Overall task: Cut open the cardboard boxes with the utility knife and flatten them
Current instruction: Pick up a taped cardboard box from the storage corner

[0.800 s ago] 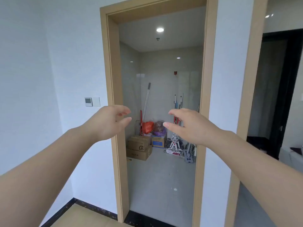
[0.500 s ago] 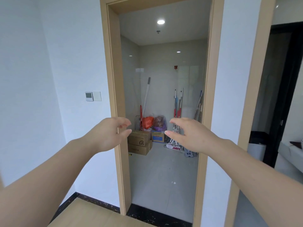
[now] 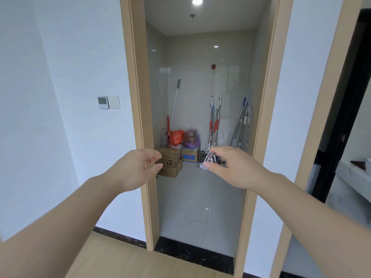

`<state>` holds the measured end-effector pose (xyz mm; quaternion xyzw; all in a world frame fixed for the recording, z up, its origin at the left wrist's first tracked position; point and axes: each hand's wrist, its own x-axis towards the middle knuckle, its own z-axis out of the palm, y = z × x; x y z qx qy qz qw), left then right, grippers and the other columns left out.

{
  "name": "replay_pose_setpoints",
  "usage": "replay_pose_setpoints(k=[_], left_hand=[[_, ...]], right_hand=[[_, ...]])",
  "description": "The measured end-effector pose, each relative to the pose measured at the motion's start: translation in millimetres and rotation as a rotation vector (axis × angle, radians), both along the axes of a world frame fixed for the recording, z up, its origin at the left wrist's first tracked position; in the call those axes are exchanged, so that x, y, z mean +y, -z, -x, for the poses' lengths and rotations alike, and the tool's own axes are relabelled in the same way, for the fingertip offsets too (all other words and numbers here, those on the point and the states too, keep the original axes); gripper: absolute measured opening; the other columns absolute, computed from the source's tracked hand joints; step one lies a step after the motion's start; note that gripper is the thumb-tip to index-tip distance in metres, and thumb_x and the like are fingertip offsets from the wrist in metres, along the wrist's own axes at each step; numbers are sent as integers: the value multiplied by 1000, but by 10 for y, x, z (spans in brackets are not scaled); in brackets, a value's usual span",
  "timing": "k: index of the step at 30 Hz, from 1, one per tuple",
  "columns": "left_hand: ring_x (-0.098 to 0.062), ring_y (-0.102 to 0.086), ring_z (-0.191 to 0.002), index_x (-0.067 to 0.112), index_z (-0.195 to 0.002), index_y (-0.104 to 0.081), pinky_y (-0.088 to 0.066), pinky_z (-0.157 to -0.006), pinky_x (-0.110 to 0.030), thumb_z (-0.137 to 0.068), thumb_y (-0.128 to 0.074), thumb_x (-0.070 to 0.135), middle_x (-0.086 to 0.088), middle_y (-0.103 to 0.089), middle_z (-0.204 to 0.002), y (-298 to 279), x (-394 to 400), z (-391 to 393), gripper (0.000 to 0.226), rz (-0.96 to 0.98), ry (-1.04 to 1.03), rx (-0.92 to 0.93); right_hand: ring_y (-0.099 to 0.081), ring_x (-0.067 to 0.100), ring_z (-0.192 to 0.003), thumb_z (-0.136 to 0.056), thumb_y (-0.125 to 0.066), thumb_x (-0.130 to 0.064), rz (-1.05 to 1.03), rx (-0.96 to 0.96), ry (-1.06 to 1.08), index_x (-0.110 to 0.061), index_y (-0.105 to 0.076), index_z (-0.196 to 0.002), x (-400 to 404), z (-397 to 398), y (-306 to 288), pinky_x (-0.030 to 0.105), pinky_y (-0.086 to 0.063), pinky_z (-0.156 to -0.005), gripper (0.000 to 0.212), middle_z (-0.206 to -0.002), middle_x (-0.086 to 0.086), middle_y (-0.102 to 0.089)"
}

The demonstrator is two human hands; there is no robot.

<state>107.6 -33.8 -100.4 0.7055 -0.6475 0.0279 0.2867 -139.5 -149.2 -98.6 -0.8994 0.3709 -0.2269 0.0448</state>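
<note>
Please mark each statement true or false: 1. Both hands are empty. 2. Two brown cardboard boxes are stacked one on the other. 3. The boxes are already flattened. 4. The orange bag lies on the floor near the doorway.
1. True: the left hand and the right hand hold nothing.
2. True: the stacked brown boxes stand at the far left.
3. False: they are still whole.
4. False: the orange bag rests at the back, behind the boxes.

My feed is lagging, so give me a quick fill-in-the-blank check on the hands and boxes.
1. Both hands, left and right, hold ____.
2. The two brown boxes sit ____ on each other.
3. The orange bag sits ____ the brown boxes.

Missing: nothing; stacked; behind
</note>
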Motion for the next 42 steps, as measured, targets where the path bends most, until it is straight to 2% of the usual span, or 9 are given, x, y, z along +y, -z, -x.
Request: replay_pose_setpoints(k=[8,12,15,20,27,30,34,37,42], left_hand=[[-8,-54,-105,24,-120,-59,-36,-70,-11,-95,-54,34,12,-58,-111,290,-963,-258,28,-64,-1,49],[-6,-55,-102,23,-117,-61,-38,-78,-14,-94,-55,32,15,-59,-106,294,-1652,-351,25,-51,-18,89],[2,-55,-100,23,-118,-62,-37,-78,-7,-94,-56,32,18,-58,-104,345,-2135,-382,26,-41,-29,130],[6,-52,-95,25,-121,-61,-39,-86,-17,-94,-56,31,18,-58,-102,511,-2836,-504,28,-63,-71,171],[17,-48,-89,29,-116,-59,-38,-77,-3,-95,-53,31,21,-57,-99,806,-3915,-967,21,-149,-72,207],[15,-50,-88,25,-119,-60,-34,-71,-1,-95,-54,31,15,-59,-101,1025,-4449,-1296,25,-171,-68,241],[-4,-59,-95,16,-119,-63,-42,-85,-18,-93,-58,29,8,-64,-105,1391,-5224,-1838,29,-186,-46,257],[-12,-61,-96,13,-114,-64,-44,-90,-25,-93,-59,26,2,-66,-103,1619,-5795,-2229,25,-228,-36,291],[-12,-59,-95,15,-116,-64,-40,-83,-20,-93,-58,24,2,-64,-101,1899,-6652,-2800,25,-336,-6,325]], right_hand=[[-50,12,-105,-90,-45,-58,-43,-17,-18,-25,-46,-137,-1020,-249,358,29,-41,-89,57,-115,-3,-54],[-51,15,-114,-89,-46,-59,-78,-53,-27,-26,-47,-136,-1796,-364,421,34,-43,-95,57,-125,-2,-56],[-52,12,-116,-89,-51,-56,-154,-131,-43,-25,-51,-133,-2338,-405,490,31,-43,-96,53,-130,-5,-56],[-51,10,-118,-88,-52,-56,-248,-125,-19,-26,-51,-134,-3147,-470,793,32,-44,-98,55,-132,-10,-55],[-53,10,-112,-89,-54,-53,-346,-88,25,-22,-50,-136,-4213,-858,1060,27,-42,-94,56,-130,-7,-56],[-53,11,-114,-89,-53,-54,-358,-66,46,-23,-49,-137,-4683,-1199,1187,27,-42,-96,57,-132,-6,-55],[-53,13,-114,-90,-54,-52,-365,-69,66,-21,-50,-136,-5357,-1797,1352,25,-40,-93,56,-131,-3,-56],[-57,15,-105,-88,-56,-52,-418,-105,94,-21,-52,-134,-5884,-2267,1456,26,-45,-87,55,-126,-1,-58],[-54,11,-92,-83,-61,-54,-545,-160,196,-24,-57,-128,-6646,-2702,1748,32,-48,-90,54,-111,-3,-57]])
